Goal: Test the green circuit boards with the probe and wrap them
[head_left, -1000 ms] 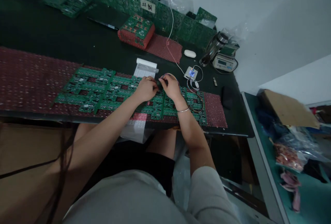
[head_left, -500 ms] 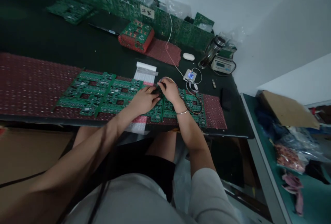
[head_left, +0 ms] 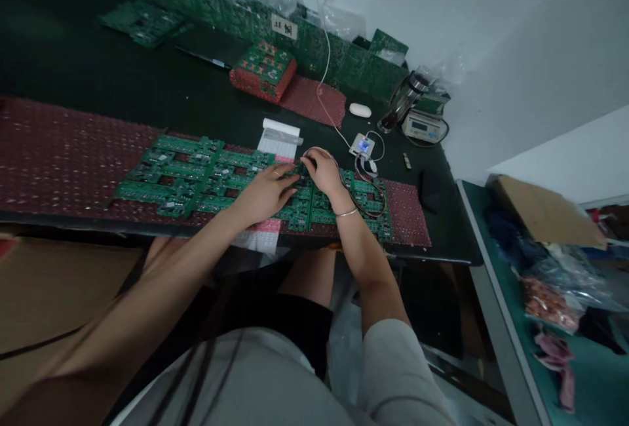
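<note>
A row of green circuit board panels [head_left: 184, 164] lies on red bubble wrap along the table's front edge. My left hand [head_left: 263, 196] rests over the middle of the row, fingers apart and holding nothing. Just right of it, my right hand [head_left: 322, 174] is closed, thumb and finger pinched at the end of a bundle of thin wires. These wires [head_left: 376, 213] loop over the boards to a small white device [head_left: 362, 145] with a lit screen. The pinched end itself is mostly hidden by the fingers.
Behind the boards lie a paper pad [head_left: 280, 134] with a ruler and a wrapped board stack [head_left: 265, 69]. A white oval case [head_left: 360, 110], a glass bottle [head_left: 405, 98] and a digital scale [head_left: 422, 126] stand at the back right. Red bubble wrap [head_left: 59, 151] extends left.
My left hand has drawn back slightly left, away from my right fingers, and its fingers have spread. My right hand stays almost in place, still at the wire end.
</note>
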Action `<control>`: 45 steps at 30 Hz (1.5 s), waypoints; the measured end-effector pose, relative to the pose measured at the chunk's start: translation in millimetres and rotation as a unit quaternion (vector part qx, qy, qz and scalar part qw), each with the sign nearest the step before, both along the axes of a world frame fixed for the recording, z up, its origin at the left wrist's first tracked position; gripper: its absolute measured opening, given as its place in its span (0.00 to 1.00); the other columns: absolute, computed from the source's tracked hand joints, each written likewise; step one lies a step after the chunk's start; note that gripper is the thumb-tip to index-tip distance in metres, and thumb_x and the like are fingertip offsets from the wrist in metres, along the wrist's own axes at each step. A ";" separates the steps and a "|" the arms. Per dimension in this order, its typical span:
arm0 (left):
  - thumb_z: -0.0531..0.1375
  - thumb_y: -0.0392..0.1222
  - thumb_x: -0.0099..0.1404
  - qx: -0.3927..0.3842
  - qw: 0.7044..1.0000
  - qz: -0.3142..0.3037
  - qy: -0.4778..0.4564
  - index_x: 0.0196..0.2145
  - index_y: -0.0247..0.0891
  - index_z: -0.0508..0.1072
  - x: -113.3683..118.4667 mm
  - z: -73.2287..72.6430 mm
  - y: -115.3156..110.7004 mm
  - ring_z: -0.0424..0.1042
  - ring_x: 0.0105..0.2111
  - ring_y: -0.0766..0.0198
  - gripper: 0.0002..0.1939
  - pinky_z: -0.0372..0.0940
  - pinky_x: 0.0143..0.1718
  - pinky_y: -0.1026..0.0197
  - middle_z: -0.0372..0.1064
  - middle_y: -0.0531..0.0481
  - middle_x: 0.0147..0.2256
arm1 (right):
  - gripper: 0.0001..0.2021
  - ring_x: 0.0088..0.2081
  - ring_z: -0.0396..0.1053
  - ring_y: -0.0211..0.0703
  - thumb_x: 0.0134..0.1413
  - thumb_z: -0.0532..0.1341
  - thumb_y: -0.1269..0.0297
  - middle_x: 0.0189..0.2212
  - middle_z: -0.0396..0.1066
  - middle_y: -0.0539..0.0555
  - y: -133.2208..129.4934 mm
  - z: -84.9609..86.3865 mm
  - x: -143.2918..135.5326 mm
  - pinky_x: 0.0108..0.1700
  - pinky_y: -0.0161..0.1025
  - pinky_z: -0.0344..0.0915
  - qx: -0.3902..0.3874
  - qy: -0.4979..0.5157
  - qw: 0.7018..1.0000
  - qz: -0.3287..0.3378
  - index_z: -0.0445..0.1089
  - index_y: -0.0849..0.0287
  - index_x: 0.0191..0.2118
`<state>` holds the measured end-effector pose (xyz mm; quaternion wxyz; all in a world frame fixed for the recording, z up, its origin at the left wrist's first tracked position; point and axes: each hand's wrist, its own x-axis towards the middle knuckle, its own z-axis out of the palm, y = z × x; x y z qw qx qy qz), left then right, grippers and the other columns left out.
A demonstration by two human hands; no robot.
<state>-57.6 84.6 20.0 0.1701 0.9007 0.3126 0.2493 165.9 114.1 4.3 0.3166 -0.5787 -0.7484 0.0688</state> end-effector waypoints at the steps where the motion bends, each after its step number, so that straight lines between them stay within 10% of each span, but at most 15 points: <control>1: 0.53 0.47 0.76 -0.001 1.000 0.014 -0.018 0.54 0.39 0.80 -9.7 2.3 -8.6 0.67 0.64 0.45 0.20 0.62 0.69 0.38 0.70 0.39 0.63 | 0.11 0.50 0.74 0.49 0.75 0.59 0.57 0.45 0.79 0.58 1.5 -1.5 0.8 0.61 0.46 0.67 0.001 0.009 1.000 0.002 0.74 0.55 0.41; 7: 0.57 0.49 0.76 -0.035 0.995 0.029 -0.086 0.42 0.45 0.81 -68.7 -2.9 -79.0 0.75 0.49 0.53 0.13 0.72 0.55 0.47 0.77 0.46 0.48 | 0.11 0.48 0.74 0.50 0.75 0.59 0.57 0.42 0.78 0.57 7.0 -7.6 4.6 0.60 0.48 0.68 0.010 0.040 0.999 0.022 0.73 0.55 0.40; 12: 0.62 0.49 0.74 -0.049 0.994 0.043 -0.092 0.42 0.48 0.80 -75.1 -24.4 -109.5 0.76 0.46 0.55 0.08 0.73 0.51 0.50 0.78 0.48 0.45 | 0.16 0.46 0.74 0.51 0.76 0.57 0.51 0.40 0.77 0.57 6.5 -8.2 5.5 0.59 0.50 0.69 0.011 0.042 0.999 0.019 0.73 0.55 0.39; 34: 0.60 0.41 0.73 -0.052 0.989 0.076 -0.115 0.37 0.45 0.80 -70.0 -36.8 -114.5 0.75 0.46 0.54 0.08 0.73 0.53 0.47 0.77 0.46 0.43 | 0.17 0.47 0.74 0.49 0.76 0.56 0.49 0.40 0.77 0.57 5.3 -11.3 6.3 0.62 0.51 0.68 0.014 0.023 1.000 0.008 0.72 0.55 0.39; 45: 0.59 0.46 0.76 -0.048 0.981 0.084 -0.165 0.39 0.46 0.78 -68.2 -20.8 -119.7 0.75 0.46 0.56 0.09 0.73 0.52 0.51 0.77 0.49 0.44 | 0.17 0.48 0.75 0.50 0.76 0.56 0.48 0.41 0.77 0.55 -63.7 39.9 -6.8 0.58 0.51 0.72 0.021 0.025 0.997 0.068 0.72 0.52 0.39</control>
